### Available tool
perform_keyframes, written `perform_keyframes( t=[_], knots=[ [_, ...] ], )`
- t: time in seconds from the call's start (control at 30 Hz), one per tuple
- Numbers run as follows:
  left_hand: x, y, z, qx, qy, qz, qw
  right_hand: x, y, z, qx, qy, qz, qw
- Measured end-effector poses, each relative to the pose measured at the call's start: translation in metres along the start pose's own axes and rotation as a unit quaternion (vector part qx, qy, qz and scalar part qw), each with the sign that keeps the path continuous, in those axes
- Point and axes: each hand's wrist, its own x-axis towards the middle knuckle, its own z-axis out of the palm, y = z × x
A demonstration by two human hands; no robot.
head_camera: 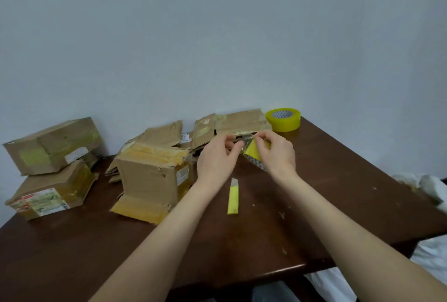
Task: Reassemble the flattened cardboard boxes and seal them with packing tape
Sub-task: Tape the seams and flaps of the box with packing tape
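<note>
My right hand [278, 154] grips a yellow tape roll [254, 153], held on edge above the brown table [338, 192]. My left hand [217, 159] pinches the loose tape end [243, 144] at the roll's top. A half-formed cardboard box [150, 178] with open flaps stands left of my left hand. Flattened boxes [239, 121] lie against the wall behind my hands. A yellow utility knife [233, 199] lies on the table below my hands.
A second, larger yellow tape roll [284, 119] sits at the table's far right corner. Two taped boxes are stacked at the far left, the upper box [53, 144] on the lower box [50, 195]. White cloth [425, 188] lies beyond the table's right edge.
</note>
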Motion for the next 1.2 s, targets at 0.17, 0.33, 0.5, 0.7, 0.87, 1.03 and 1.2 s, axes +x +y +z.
perform_keyframes(
  t=[0.17,0.33,0.5,0.7,0.87,1.03,1.2],
  knots=[
    [0.029,0.019,0.017,-0.127,-0.045,-0.066,0.989,0.000,0.005,-0.001,-0.001,-0.011,-0.014,1.000],
    [0.035,0.022,0.027,-0.124,-0.018,-0.067,0.990,-0.001,0.013,-0.003,0.011,-0.079,-0.008,0.997],
    [0.036,0.023,0.028,-0.113,0.004,-0.058,0.992,0.001,0.017,-0.004,0.014,-0.102,-0.001,0.995],
    [0.028,0.024,0.033,-0.136,0.013,-0.052,0.989,0.007,0.026,-0.006,-0.010,-0.109,0.009,0.994],
    [0.027,0.027,0.030,-0.155,0.011,-0.060,0.986,0.013,0.026,-0.008,-0.013,-0.123,0.009,0.992],
    [0.028,0.021,0.019,-0.151,-0.010,-0.061,0.987,0.013,0.026,-0.010,0.086,-0.163,-0.021,0.983],
    [0.025,0.008,0.005,-0.163,-0.035,-0.056,0.985,0.009,0.022,-0.011,0.128,-0.184,-0.012,0.974]
  ],
)
